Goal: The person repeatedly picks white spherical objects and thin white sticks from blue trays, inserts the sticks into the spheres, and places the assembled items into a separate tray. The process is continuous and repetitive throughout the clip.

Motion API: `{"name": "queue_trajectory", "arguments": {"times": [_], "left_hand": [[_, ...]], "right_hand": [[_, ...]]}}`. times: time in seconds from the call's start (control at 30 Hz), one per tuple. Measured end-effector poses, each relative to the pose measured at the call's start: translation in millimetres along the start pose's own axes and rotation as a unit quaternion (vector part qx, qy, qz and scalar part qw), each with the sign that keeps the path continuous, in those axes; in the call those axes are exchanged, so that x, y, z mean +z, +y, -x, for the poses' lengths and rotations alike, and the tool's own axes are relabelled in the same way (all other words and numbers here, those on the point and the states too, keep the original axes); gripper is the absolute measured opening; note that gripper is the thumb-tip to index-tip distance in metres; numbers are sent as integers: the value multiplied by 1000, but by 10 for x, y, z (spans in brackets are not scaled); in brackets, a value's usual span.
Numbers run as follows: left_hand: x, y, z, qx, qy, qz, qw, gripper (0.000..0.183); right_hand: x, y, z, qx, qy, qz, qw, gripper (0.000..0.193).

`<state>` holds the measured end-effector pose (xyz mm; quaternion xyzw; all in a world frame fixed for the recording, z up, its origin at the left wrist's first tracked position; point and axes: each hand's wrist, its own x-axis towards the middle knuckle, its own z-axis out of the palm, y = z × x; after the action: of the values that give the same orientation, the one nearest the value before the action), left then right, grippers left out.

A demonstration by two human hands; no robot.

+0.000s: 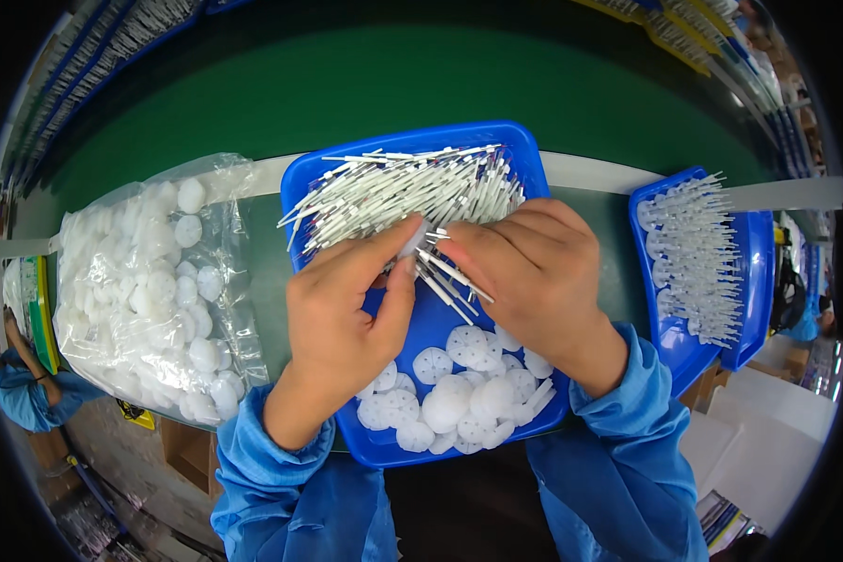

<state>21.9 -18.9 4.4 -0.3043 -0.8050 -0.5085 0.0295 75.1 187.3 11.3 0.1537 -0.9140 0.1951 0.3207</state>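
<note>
Above a blue tray (410, 457), my left hand (345, 300) pinches a white plastic disc (415, 240) between thumb and forefinger, with the disc seen nearly edge-on. My right hand (537, 272) meets it there, its fingers closed on several thin white sticks (450, 288) that fan out below the fingertips. Some stick ends touch the disc; whether they pass through its holes I cannot tell. A thick heap of similar sticks (412, 187) fills the tray's far half. Loose round discs with small holes (445, 403) lie in its near half.
A clear plastic bag of white discs (145, 300) lies to the left. At the right, blue trays (667, 348) hold discs with upright sticks (698, 258). Beyond runs a green surface (393, 80). Another person's arm (33, 365) shows at the far left.
</note>
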Motion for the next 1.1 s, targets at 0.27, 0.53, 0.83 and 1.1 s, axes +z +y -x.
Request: {"name": "queue_trajectory", "arguments": {"times": [0.27, 0.53, 0.83, 1.1], "left_hand": [[40, -5, 39, -42, -3, 65, 997, 36], [-42, -129, -61, -92, -4, 190, 977, 46], [-60, -12, -61, 94, 19, -30, 995, 54], [-39, 17, -80, 140, 37, -62, 987, 55]], "right_hand": [[39, 17, 18, 5, -7, -32, 999, 21], [-27, 299, -10, 76, -18, -209, 975, 32], [-38, -5, -67, 257, -67, -401, 877, 31], [-11, 27, -15, 281, -67, -449, 845, 30]]}}
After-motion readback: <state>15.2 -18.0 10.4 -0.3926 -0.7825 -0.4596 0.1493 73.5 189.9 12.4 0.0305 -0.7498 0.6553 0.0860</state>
